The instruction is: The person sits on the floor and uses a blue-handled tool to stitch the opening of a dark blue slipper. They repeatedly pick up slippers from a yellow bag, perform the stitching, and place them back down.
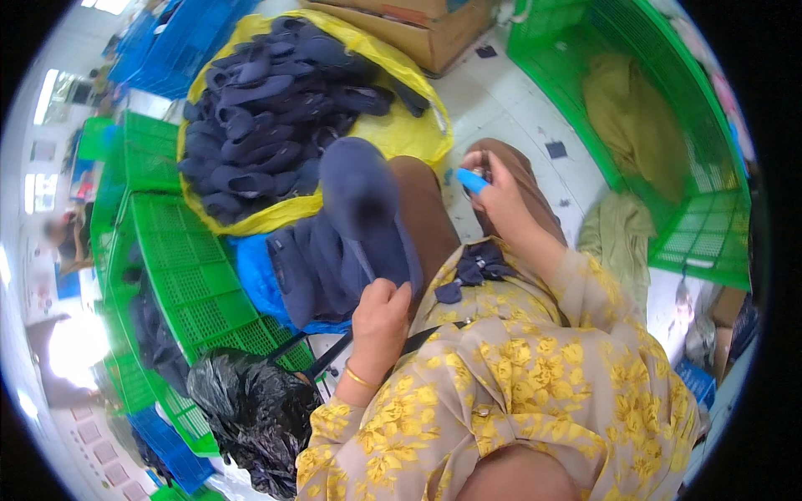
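My left hand (380,313) pinches the edge of a dark navy fabric slipper piece (361,200) held up over my lap. My right hand (493,188) grips small scissors with a blue handle (472,179) close beside the piece, over my brown-clad knee. A small navy fabric scrap (474,269) lies on my yellow flowered dress. More navy pieces (313,271) are stacked on blue cloth just left of my knee.
A yellow bag (401,134) heaped with many navy slipper pieces lies ahead. Green crates (192,275) stand left, with a black bag (251,409) below them. A green basket (702,225) with tan cloth stands right. A cardboard box (418,25) sits at the back.
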Action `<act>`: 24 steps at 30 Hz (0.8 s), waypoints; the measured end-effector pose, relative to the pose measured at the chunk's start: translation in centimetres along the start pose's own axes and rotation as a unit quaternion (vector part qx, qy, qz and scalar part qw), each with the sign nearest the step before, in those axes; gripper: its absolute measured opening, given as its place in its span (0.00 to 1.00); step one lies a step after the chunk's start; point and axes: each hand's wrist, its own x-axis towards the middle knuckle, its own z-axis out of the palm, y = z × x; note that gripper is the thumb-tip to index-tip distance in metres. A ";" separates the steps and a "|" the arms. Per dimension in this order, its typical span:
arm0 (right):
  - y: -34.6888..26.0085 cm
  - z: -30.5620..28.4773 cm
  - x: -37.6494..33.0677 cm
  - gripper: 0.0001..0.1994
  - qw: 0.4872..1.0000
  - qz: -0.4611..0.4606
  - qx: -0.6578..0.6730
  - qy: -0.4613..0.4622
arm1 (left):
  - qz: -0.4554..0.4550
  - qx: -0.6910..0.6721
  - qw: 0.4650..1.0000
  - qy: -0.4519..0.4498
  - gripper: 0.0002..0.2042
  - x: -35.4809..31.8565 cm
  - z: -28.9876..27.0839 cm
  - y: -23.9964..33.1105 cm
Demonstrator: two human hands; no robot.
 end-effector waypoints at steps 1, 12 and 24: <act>0.1 -0.3 -0.2 0.05 1.000 0.001 0.005 -0.001 | -0.013 0.005 0.999 0.037 0.13 0.2 0.4 0.1; 0.6 -0.5 -1.4 0.05 0.999 0.011 0.048 0.007 | -0.086 0.008 0.980 0.182 0.06 1.4 -0.6 -1.6; 0.5 -4.2 0.2 0.07 0.997 -0.017 0.067 0.034 | -0.309 0.530 0.678 0.406 0.41 -4.3 -26.7 -17.7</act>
